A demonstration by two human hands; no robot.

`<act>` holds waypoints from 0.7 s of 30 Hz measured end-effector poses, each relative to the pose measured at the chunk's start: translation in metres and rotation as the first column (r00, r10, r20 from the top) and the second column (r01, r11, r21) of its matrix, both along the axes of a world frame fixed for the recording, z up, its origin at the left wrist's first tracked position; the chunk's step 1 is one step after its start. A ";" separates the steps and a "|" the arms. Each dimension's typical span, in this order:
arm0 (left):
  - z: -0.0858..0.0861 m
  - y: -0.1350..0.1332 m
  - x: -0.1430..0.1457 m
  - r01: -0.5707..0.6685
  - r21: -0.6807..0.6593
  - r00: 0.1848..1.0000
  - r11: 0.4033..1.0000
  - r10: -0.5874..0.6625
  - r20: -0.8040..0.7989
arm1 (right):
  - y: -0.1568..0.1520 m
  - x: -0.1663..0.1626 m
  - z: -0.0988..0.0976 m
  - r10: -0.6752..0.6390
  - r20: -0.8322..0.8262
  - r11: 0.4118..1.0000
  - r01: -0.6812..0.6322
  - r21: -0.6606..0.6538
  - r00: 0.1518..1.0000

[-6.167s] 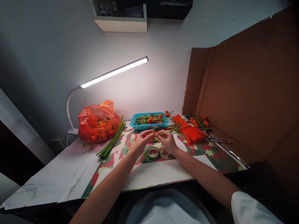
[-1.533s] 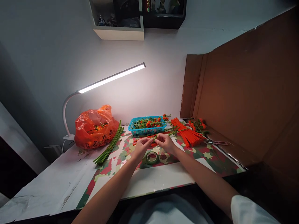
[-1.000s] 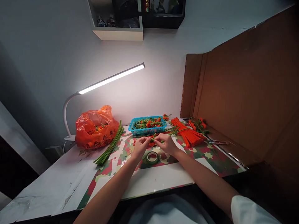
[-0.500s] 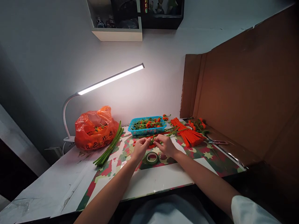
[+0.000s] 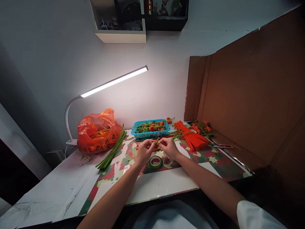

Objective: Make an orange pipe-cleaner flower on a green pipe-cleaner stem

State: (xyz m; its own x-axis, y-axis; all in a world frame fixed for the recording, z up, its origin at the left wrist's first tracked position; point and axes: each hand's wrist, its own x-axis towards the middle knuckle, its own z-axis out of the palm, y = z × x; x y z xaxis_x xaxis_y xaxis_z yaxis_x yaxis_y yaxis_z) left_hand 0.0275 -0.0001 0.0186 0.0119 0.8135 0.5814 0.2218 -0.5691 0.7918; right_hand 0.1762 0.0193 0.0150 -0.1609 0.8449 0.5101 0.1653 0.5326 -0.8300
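Observation:
Above the table's middle, my left hand [image 5: 144, 152] and my right hand [image 5: 169, 148] meet with their fingertips close together. Both are closed in a pinch on a thin green stem [image 5: 157, 142], which pokes up between them at a slant. The fingers hide its lower part. Just below my hands a roll of green tape [image 5: 155, 162] lies flat on the patterned sheet. Behind them stands a blue basket [image 5: 143, 136] holding orange flower heads on green stems.
An orange plastic bag [image 5: 95, 140] and a bundle of green pipe-cleaner stems [image 5: 111, 152] lie left. To the right are a bundle of orange pipe cleaners [image 5: 195, 140], more orange flowers [image 5: 201, 127] and scissors [image 5: 224, 146]. A lamp [image 5: 114, 81] arches above; a cardboard panel [image 5: 247, 89] stands right.
My fingertips have shifted slightly around the green stem, and it now leans more to the right. The orange part seen under my fingers earlier is mostly hidden.

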 end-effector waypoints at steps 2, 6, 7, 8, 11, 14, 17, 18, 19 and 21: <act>0.001 -0.002 0.000 -0.027 0.136 0.994 0.990 0.041 -0.098 | 0.003 -0.001 0.000 0.069 -0.087 0.984 -0.082 -0.156 0.994; 0.004 -0.005 -0.001 0.004 0.347 0.959 0.938 0.095 -0.266 | 0.007 0.003 0.000 0.218 -0.324 0.811 -0.356 -0.465 0.920; 0.006 -0.006 -0.001 0.014 0.369 0.948 0.929 0.105 -0.300 | 0.007 0.004 0.000 0.236 -0.382 0.743 -0.420 -0.521 0.893; 0.007 -0.008 -0.001 0.025 0.372 0.938 0.928 0.107 -0.329 | 0.008 0.006 0.000 0.251 -0.429 0.678 -0.474 -0.561 0.868; 0.011 -0.011 0.001 0.035 0.310 0.937 0.950 0.076 -0.340 | 0.008 0.008 -0.001 0.287 -0.480 0.580 -0.549 -0.602 0.829; 0.009 -0.010 0.001 0.004 0.192 0.981 0.981 0.033 -0.193 | 0.007 0.006 -0.002 0.258 -0.461 0.686 -0.497 -0.531 0.849; 0.003 -0.002 -0.003 -0.027 0.056 1.000 0.998 0.028 -0.011 | 0.006 0.004 -0.001 0.202 -0.344 0.875 -0.326 -0.357 0.917; 0.000 0.001 -0.004 -0.028 0.013 0.999 1.000 0.027 0.025 | 0.005 0.004 0.000 0.186 -0.274 0.919 -0.266 -0.293 0.944; -0.002 0.003 -0.005 -0.024 -0.028 0.998 0.999 0.025 0.055 | 0.003 0.004 0.001 0.168 -0.198 0.950 -0.212 -0.230 0.966; -0.004 0.007 -0.007 0.000 -0.097 0.995 0.995 0.010 0.102 | 0.001 0.004 0.002 0.115 -0.060 0.987 -0.121 -0.109 0.992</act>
